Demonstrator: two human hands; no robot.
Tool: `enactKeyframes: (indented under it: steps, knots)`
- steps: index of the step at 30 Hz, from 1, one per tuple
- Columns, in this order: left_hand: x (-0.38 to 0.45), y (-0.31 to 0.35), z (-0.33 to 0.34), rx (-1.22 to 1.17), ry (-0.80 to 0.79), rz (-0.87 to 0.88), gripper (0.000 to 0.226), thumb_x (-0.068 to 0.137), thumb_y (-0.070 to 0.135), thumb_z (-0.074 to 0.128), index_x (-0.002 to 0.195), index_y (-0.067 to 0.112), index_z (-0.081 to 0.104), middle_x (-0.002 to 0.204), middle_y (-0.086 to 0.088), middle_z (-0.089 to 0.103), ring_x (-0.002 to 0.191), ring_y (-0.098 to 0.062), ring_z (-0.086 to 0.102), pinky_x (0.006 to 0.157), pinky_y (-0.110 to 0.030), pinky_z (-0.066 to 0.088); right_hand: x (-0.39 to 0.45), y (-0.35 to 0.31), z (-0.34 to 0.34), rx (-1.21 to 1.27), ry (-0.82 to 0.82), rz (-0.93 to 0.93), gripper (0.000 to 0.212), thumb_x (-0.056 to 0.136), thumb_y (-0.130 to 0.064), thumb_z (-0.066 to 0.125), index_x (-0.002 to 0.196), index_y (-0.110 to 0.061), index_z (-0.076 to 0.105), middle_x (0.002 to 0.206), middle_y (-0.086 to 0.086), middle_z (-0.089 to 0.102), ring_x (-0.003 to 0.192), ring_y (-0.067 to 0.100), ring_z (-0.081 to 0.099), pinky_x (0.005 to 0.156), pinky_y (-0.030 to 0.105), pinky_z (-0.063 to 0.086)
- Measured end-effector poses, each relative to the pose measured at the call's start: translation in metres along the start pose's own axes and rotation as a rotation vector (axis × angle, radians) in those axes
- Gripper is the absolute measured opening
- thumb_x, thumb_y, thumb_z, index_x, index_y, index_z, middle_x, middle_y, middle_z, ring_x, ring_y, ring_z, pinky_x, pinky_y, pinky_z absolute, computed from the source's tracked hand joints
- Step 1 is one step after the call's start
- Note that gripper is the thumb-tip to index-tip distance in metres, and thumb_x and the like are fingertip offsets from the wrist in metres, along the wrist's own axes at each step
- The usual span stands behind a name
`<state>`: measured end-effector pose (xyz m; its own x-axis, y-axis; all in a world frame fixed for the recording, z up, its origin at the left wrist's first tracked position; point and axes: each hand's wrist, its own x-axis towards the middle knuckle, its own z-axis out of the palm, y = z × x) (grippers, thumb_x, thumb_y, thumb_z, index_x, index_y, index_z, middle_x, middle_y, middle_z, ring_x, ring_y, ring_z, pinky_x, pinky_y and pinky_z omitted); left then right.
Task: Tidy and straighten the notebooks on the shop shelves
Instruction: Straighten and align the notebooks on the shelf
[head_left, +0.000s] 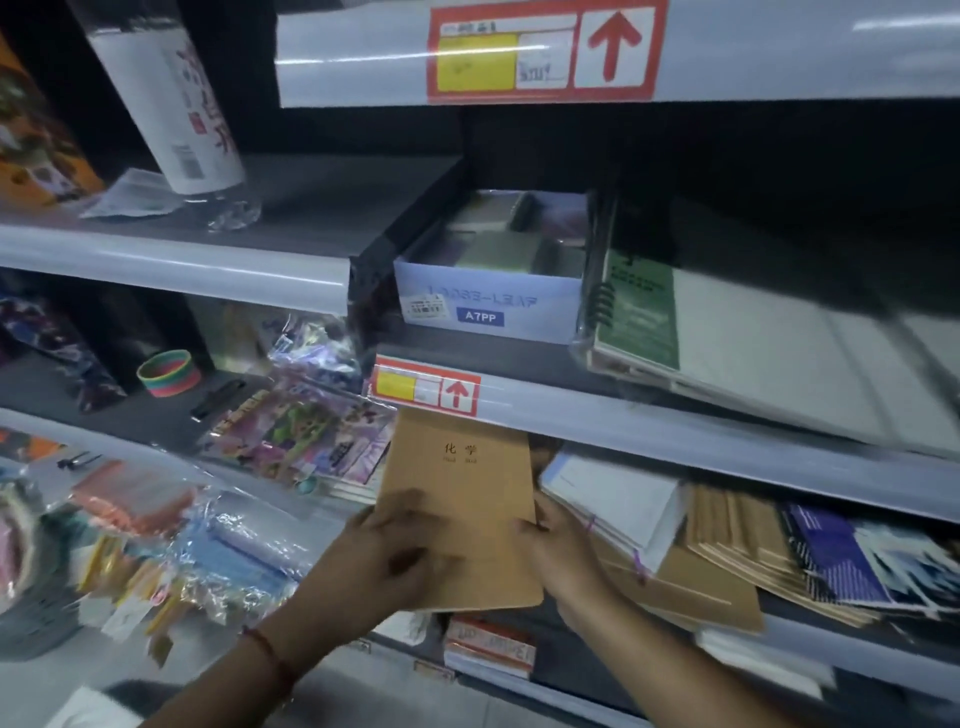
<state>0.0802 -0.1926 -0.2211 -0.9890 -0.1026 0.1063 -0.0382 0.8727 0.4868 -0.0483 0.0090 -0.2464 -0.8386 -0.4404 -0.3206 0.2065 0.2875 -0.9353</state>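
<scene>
Notebook, brown-covered, is held upright at the front of the lower shelf, left hand gripping its lower left edge, right hand gripping its right edge, beside slanted notebook stacks.
</scene>
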Motion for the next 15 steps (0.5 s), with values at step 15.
enactKeyframes:
  steps: [15]
  knots:
    - [0.039, -0.067, 0.011, 0.393, 0.007, 0.353, 0.046, 0.08, 0.046, 0.059, 0.123, 0.029, 0.063, 0.131, 0.002, 0.057, 0.128, -0.026, 0.051, 0.102, -0.04, 0.043, 0.014, -0.023, 0.024, -0.623, 0.107, -0.107, 0.074, 0.092, -0.038, 0.062, 0.154, -0.032, 0.023, 0.151, 0.001, 0.038, 0.132, 0.02, 0.048, 0.105, 0.044, 0.047]
